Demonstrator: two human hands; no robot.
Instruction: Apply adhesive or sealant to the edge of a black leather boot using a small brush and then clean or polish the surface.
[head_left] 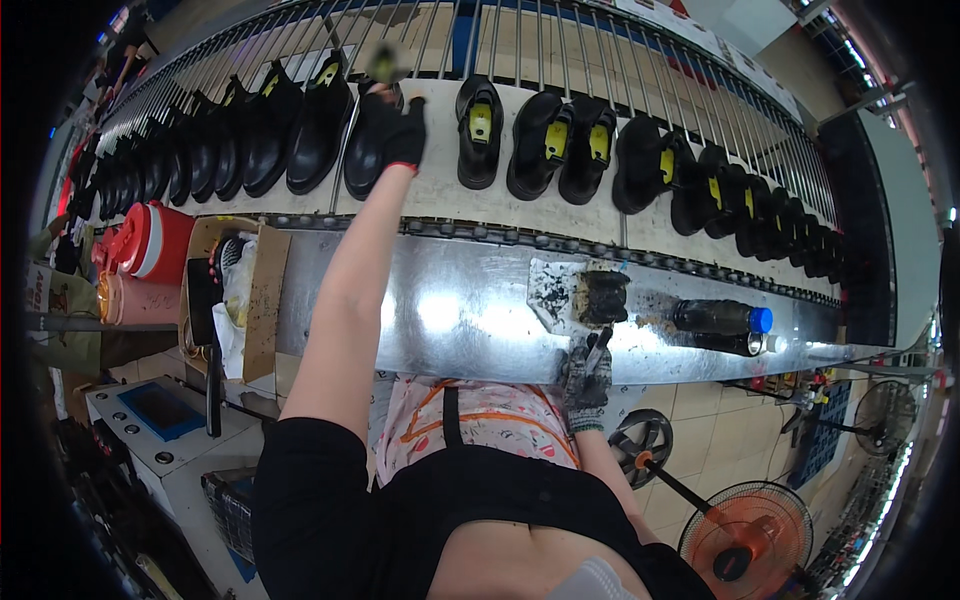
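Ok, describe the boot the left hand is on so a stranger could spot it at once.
Start at the long conveyor carrying a row of black boots. Follow the outstretched arm to the gloved left hand; the black boot under it is the one. Unlike its neighbours, it is the only boot with a hand on it.

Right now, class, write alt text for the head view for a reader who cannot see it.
A person's gloved left hand grips a black boot in a long row of black boots on a conveyor. The gloved right hand rests at a steel bench, beside a blackened pad.
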